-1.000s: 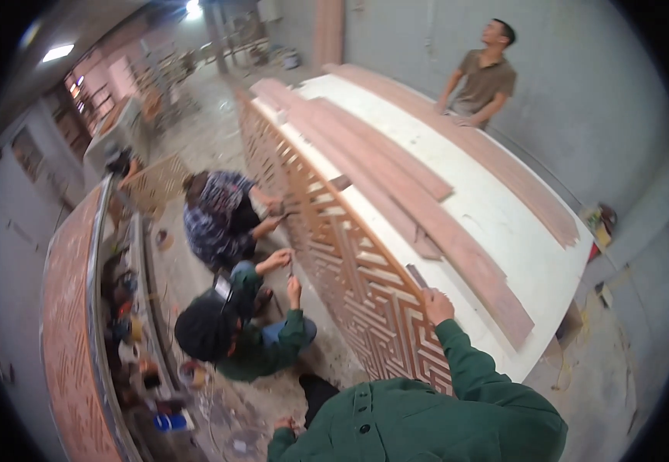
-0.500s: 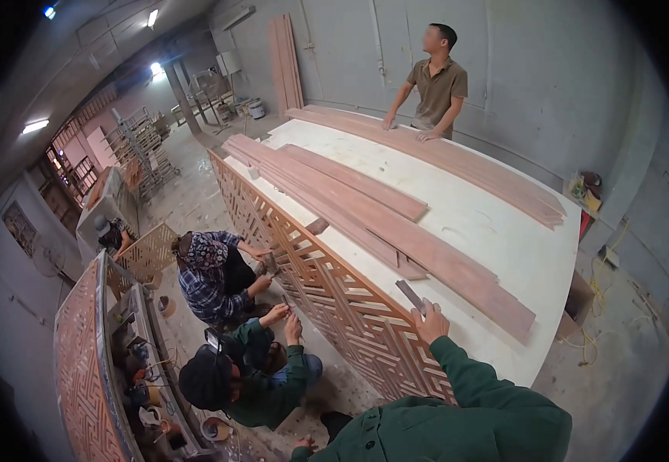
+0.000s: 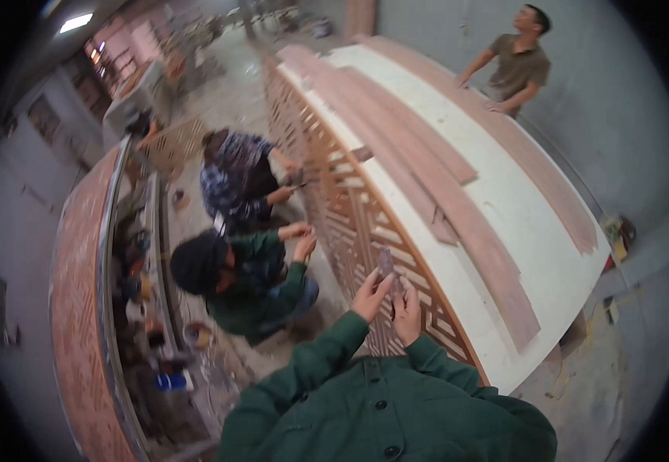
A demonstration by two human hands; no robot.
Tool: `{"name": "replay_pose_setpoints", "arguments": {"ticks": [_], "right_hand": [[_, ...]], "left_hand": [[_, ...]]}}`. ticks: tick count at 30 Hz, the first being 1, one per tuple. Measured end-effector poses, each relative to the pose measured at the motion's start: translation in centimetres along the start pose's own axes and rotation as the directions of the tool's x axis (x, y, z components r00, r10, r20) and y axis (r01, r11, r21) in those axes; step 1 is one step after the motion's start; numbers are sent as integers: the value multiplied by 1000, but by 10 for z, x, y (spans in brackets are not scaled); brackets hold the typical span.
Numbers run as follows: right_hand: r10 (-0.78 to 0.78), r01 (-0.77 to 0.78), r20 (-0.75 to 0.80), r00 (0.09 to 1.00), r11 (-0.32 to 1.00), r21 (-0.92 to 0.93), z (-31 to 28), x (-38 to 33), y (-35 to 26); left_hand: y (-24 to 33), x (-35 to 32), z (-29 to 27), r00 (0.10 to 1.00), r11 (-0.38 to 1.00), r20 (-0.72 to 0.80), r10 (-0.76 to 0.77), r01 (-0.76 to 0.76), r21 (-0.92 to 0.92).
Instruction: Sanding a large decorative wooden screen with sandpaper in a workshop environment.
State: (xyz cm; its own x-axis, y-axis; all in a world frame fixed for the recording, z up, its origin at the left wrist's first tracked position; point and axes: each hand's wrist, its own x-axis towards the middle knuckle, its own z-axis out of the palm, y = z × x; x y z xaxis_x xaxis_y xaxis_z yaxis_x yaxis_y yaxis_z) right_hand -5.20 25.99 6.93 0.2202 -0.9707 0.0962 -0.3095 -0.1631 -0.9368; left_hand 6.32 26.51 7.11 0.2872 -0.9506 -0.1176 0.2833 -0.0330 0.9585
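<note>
My left hand (image 3: 371, 297) and my right hand (image 3: 407, 314) are raised in front of my chest, close together. Between their fingers is a small, flat, grey-brown strip (image 3: 385, 262); blur hides whether it is one piece or two. My left fingers pinch its upper part, while those of my right hand close around the lower part. Just beyond my hands stands an upright wooden lattice panel (image 3: 448, 312), leaning along the side of a white-topped table (image 3: 496, 212). Long reddish planks (image 3: 496, 281) lie on that tabletop.
Two people crouch at my left beside the lattice: one in a plaid shirt (image 3: 230, 173), one in a dark cap (image 3: 200, 262). Another person (image 3: 521, 65) stands across the table. A second carved panel (image 3: 88, 308) and a tool-filled trough (image 3: 157, 262) line the left.
My right hand has left the tabletop with the dark strip and come in toward my chest. My left hand has risen from below to meet it. The view has shifted.
</note>
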Motion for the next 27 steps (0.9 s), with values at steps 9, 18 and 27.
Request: {"name": "replay_pose_setpoints", "arguments": {"ticks": [9,18,27], "right_hand": [[-36,43,-42,998,979,197,10,-11,28],[-18,11,-27,999,969,-247,-23,43,14],[-168,145,3,986,840,-523,8,200,4]], "left_hand": [[-40,-6,29,985,972,-22,-171,165,-165],[-26,34,-9,981,982,-131,-145,127,-137],[-99,140,-124,936,931,-333,-117,220,291]]}}
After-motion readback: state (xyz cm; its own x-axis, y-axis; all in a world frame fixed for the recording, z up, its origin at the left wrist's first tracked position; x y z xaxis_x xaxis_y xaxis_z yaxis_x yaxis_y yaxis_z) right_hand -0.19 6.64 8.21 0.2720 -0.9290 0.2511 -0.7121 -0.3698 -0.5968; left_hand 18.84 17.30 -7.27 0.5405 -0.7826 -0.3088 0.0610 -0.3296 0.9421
